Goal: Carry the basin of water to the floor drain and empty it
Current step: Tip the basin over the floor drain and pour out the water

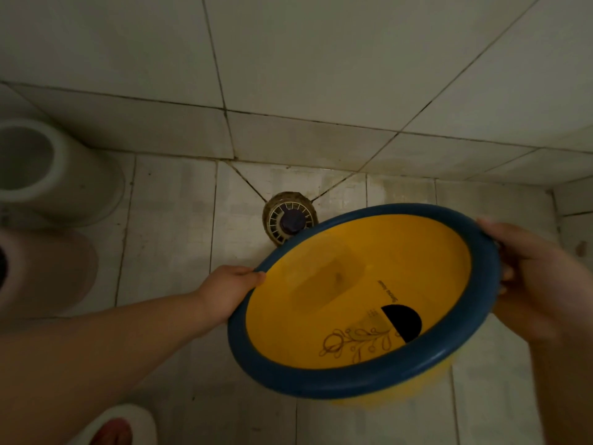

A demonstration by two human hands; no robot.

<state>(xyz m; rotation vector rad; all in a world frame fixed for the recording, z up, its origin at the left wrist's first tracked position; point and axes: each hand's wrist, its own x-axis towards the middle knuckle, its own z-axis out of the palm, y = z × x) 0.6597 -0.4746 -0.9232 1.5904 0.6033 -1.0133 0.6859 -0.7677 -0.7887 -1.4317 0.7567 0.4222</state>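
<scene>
A yellow basin [337, 284] with a thick blue rim hangs above the tiled floor, tilted with its far rim toward the floor drain [287, 218]. The basin's far rim covers the drain's near right part. My left hand [226, 292] grips the rim on the left side. My right hand [532, 277] grips the rim on the right, blurred. Inside the basin I see a black half-circle label and a drawn flower pattern. Whether water lies in it I cannot tell.
The drain sits in the corner where the tiled walls [321, 59] meet the floor. Two round containers, a white one [54, 175] and a pinkish one [45, 271], stand at the left. A white slipper [125, 425] shows at the bottom left.
</scene>
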